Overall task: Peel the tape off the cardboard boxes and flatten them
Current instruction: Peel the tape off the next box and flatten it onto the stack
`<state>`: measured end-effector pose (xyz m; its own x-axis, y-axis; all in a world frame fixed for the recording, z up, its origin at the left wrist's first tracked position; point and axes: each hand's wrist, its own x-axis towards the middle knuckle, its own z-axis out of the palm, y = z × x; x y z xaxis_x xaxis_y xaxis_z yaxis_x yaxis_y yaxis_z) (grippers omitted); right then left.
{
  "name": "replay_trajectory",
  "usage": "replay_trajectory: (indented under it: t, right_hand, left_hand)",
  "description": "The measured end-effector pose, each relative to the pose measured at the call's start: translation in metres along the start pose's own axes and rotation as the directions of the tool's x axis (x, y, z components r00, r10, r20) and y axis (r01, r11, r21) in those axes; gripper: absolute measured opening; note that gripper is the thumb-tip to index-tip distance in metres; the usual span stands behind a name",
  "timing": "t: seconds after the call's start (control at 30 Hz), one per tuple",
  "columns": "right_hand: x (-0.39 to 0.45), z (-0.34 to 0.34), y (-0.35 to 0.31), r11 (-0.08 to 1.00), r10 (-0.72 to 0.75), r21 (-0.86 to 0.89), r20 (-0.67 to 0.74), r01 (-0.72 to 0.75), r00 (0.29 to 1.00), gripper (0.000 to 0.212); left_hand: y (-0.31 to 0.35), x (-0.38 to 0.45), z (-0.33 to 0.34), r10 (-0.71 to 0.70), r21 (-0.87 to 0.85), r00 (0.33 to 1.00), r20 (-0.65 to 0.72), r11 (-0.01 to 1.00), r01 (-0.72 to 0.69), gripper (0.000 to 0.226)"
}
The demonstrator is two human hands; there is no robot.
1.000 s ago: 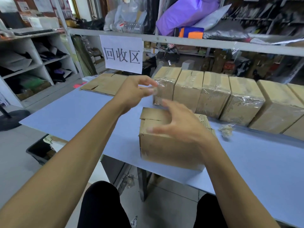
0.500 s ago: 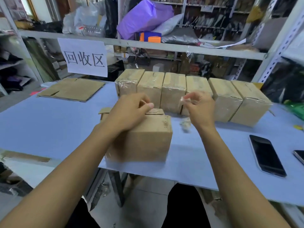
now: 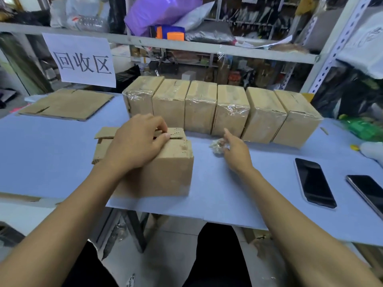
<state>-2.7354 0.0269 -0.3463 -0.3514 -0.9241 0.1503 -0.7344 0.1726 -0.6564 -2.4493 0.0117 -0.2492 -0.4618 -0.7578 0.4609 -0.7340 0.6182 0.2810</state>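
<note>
Blue table (image 3: 51, 162): boxes (image 3: 228, 112), phones (image 3: 314, 181).

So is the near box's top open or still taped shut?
Open. The near box shows no tape; its far top flaps are lifted, leaving a dark gap. The left hand holds the flap edge.
</note>
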Motion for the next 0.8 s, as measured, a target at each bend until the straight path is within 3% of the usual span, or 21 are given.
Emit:
replay_trajectory:
  t: [0.07, 0.17, 0.23, 0.27, 0.3, 0.33, 0.37, 0.4, 0.43, 0.47, 0.5, 0.53, 0.63, 0.7, 0.8]
  right_hand:
    - [-0.005, -0.010, -0.010, 0.999, -0.015, -0.047, 0.026, 0.016, 1.000, 0.076]
    - [-0.028, -0.015, -0.052, 0.984, -0.106, 0.116, -0.203, 0.132, 0.973, 0.072]
    - [-0.048, -0.015, -0.089, 0.919, -0.054, 0.366, -0.246, 0.144, 0.968, 0.043]
    - [-0.058, -0.014, -0.105, 0.886, -0.026, 0.448, -0.201, 0.116, 0.979, 0.024]
    - [-0.068, -0.013, -0.116, 0.867, -0.009, 0.493, -0.137, 0.076, 0.991, 0.012]
    - [-0.077, -0.011, -0.123, 0.850, -0.006, 0.525, -0.078, 0.046, 0.997, 0.012]
    - [-0.084, -0.007, -0.125, 0.826, 0.012, 0.564, -0.036, 0.010, 0.999, 0.015]
    - [-0.090, -0.004, -0.126, 0.803, 0.036, 0.595, -0.013, -0.021, 0.999, 0.016]
    - [-0.096, -0.001, -0.127, 0.789, 0.062, 0.612, 0.003, -0.051, 0.998, 0.016]
    - [-0.103, 0.003, -0.129, 0.781, 0.087, 0.618, 0.023, -0.083, 0.996, 0.016]
    - [-0.109, 0.008, -0.132, 0.775, 0.111, 0.622, 0.034, -0.108, 0.993, 0.019]
    - [-0.116, 0.011, -0.135, 0.779, 0.127, 0.617, 0.018, -0.111, 0.992, 0.024]
    - [-0.132, 0.017, -0.146, 0.762, 0.138, 0.646, -0.096, -0.044, 0.986, 0.031]
    - [-0.141, 0.016, -0.151, 0.653, 0.171, 0.757, -0.113, -0.026, 0.979, 0.034]
    - [-0.150, 0.013, -0.147, 0.512, 0.199, 0.858, -0.068, -0.045, 0.978, 0.037]
  left_hand:
    - [0.001, -0.003, -0.001, 0.004, 0.032, 1.000, -0.031, 0.999, -0.003, 0.016]
    - [0.001, -0.004, -0.009, -0.009, 0.063, 0.999, 0.045, 0.998, 0.007, 0.024]
    - [-0.003, -0.007, -0.020, -0.031, 0.006, 0.989, 0.142, 1.000, 0.031, 0.031]
    - [-0.007, -0.012, -0.027, -0.045, -0.059, 0.993, 0.112, 0.997, 0.052, 0.033]
    - [-0.015, -0.020, -0.032, -0.094, -0.111, 0.996, -0.001, 0.989, 0.094, 0.034]
    - [-0.025, -0.030, -0.037, -0.211, -0.153, 0.960, -0.184, 0.971, 0.183, 0.033]
    - [-0.034, -0.044, -0.040, -0.379, -0.231, 0.861, -0.339, 0.921, 0.314, 0.031]
    - [-0.039, -0.059, -0.042, -0.550, -0.366, 0.751, -0.365, 0.827, 0.428, 0.030]
    - [-0.038, -0.072, -0.041, -0.679, -0.522, 0.682, -0.270, 0.699, 0.489, 0.028]
    - [-0.036, -0.081, -0.036, -0.735, -0.651, 0.665, -0.131, 0.570, 0.502, 0.028]
    - [-0.032, -0.089, -0.029, -0.725, -0.718, 0.688, -0.031, 0.495, 0.489, 0.029]
    - [-0.025, -0.096, -0.025, -0.691, -0.736, 0.722, -0.009, 0.493, 0.463, 0.030]
    - [-0.011, -0.116, -0.018, -0.654, -0.773, 0.749, -0.110, 0.529, 0.349, 0.028]
    - [-0.008, -0.129, -0.015, -0.660, -0.800, 0.739, -0.138, 0.513, 0.309, 0.027]
    - [-0.014, -0.142, -0.011, -0.640, -0.860, 0.759, -0.121, 0.449, 0.241, 0.046]
